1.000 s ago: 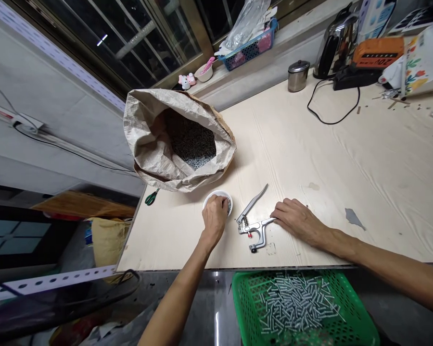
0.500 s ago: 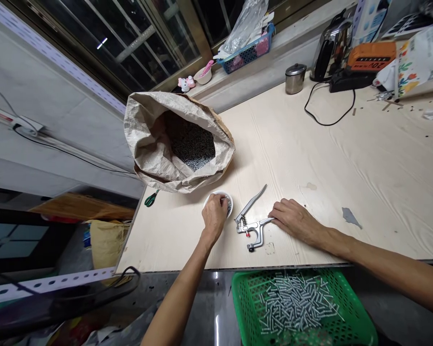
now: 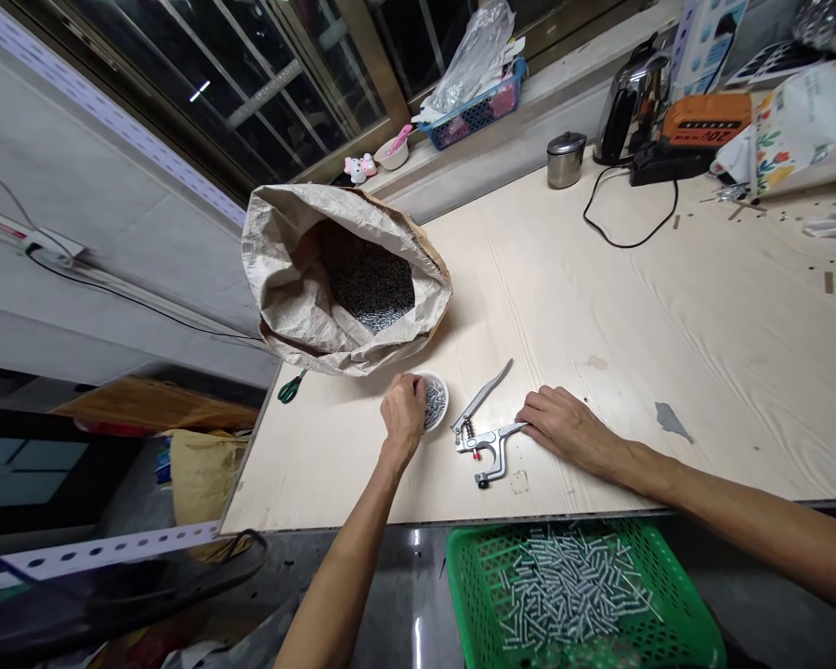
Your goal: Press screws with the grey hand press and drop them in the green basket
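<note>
My left hand [image 3: 404,413] curls over the left rim of a small white bowl [image 3: 437,401] full of tiny metal parts, fingers closed as if pinching something I cannot make out. My right hand [image 3: 563,423] rests on the lower handle of silver press pliers [image 3: 484,429] lying on the pale wooden table [image 3: 669,325], its fingers bent over the handle. The pliers' upper handle points up and to the right.
An open woven sack [image 3: 345,274] of dark metal parts stands behind the bowl. Green-handled scissors [image 3: 292,386] lie at the table's left edge. A green basket [image 3: 578,595] of small metal pieces sits below the front edge. A kettle [image 3: 631,93], a tin and a cable are far back.
My left hand has slid slightly left off the bowl's centre, so more of the bowl's contents show. The right hand and pliers have stayed put.
</note>
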A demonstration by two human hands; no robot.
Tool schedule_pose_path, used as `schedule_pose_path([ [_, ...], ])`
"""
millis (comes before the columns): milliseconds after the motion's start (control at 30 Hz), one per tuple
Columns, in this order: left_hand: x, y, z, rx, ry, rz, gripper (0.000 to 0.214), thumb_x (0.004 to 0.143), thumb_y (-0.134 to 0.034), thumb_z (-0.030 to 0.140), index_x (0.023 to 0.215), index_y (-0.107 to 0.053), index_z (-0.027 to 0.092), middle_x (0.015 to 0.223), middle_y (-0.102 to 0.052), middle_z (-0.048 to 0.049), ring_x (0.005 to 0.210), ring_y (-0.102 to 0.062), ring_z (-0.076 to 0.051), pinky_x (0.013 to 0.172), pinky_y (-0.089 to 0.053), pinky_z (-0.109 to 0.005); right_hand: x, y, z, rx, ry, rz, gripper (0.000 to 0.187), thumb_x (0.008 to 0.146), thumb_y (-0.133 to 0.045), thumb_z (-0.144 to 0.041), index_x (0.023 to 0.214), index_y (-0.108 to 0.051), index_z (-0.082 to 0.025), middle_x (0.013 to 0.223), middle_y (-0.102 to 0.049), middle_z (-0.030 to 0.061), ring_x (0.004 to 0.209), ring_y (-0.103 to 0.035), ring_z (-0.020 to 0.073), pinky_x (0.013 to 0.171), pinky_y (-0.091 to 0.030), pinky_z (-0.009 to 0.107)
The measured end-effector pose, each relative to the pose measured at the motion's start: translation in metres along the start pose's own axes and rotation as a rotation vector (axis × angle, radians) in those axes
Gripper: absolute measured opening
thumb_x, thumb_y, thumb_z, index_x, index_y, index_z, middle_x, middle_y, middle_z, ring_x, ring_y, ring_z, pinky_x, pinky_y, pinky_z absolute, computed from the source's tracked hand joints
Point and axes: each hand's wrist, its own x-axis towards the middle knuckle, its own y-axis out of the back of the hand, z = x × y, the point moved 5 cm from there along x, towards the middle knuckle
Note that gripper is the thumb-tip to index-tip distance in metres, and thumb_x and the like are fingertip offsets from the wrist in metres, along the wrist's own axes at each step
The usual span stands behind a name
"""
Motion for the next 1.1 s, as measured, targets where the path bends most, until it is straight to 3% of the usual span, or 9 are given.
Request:
schedule_pose_path([
  [233,-0.008,-0.002,-0.004,-0.067,-0.017,-0.068,0.024,0.089,-0.05,0.032,0.095,-0.071,0.021,0.098,-0.067,-0.0047,0.084,-0.061,-0.018,0.067,-0.039,-0.026,0.001,-0.003,-0.002,-0.078,0.01,0.011,0.022,0.093,-0.041,-0.014,0.083,-0.06,-0.018,0.082,-0.059,0.0049,0.077,-0.047,0.0181,0.068,-0.031,0.032],
  [500,0.005,-0.009,0.003,-0.127,0.127,-0.103,0.019,0.08,-0.055,0.028,0.079,-0.071,0.018,0.089,-0.07,-0.0053,0.079,-0.062,-0.018,0.065,-0.04,-0.025,0.001,-0.003,-0.003,-0.079,0.021,0.007,0.022,0.093,-0.041,-0.014,0.084,-0.061,-0.018,0.083,-0.059,0.0052,0.077,-0.048,0.018,0.067,-0.031,0.032],
  [667,0.007,0.007,-0.003,-0.336,0.178,-0.019,0.02,0.077,-0.054,0.028,0.076,-0.07,0.016,0.079,-0.07,-0.0041,0.072,-0.062,-0.016,0.066,-0.043,-0.024,0.002,-0.004,-0.002,-0.082,0.008,-0.003,0.02,0.093,-0.043,-0.014,0.084,-0.061,-0.018,0.083,-0.059,0.0045,0.077,-0.047,0.0177,0.067,-0.03,0.032],
  [733,-0.004,0.015,-0.005,-0.43,0.201,-0.031,0.022,0.078,-0.053,0.031,0.078,-0.069,0.016,0.072,-0.069,-0.0023,0.066,-0.061,-0.015,0.062,-0.043,-0.023,0.002,-0.005,-0.002,-0.086,0.004,-0.009,0.02,0.093,-0.043,-0.013,0.082,-0.06,-0.018,0.082,-0.059,0.0039,0.076,-0.047,0.0175,0.067,-0.03,0.032],
  [800,-0.023,0.019,-0.002,-0.449,0.171,-0.122,0.021,0.078,-0.055,0.032,0.075,-0.069,0.016,0.068,-0.068,-0.001,0.062,-0.06,-0.015,0.06,-0.043,-0.023,0.002,-0.006,-0.002,-0.095,0.001,-0.005,0.021,0.093,-0.043,-0.013,0.081,-0.06,-0.019,0.081,-0.058,0.0035,0.075,-0.046,0.0173,0.066,-0.029,0.032],
  [967,-0.079,0.004,0.009,-0.166,-0.031,-0.349,0.012,0.076,-0.055,0.016,0.069,-0.065,0.017,0.072,-0.067,-0.0023,0.067,-0.06,-0.015,0.063,-0.041,-0.024,0.001,-0.007,-0.001,-0.124,-0.005,-0.003,0.021,0.092,-0.044,-0.013,0.081,-0.061,-0.019,0.08,-0.058,0.0041,0.075,-0.044,0.0179,0.065,-0.027,0.033],
  [1100,-0.1,-0.012,0.005,-0.073,-0.122,-0.312,0.018,0.087,-0.048,0.018,0.081,-0.065,0.017,0.081,-0.065,-0.0046,0.072,-0.061,-0.016,0.066,-0.042,-0.024,0.001,-0.007,-0.001,-0.129,-0.004,-0.023,0.021,0.092,-0.043,-0.013,0.081,-0.06,-0.019,0.081,-0.058,0.0046,0.075,-0.043,0.0178,0.065,-0.026,0.032],
])
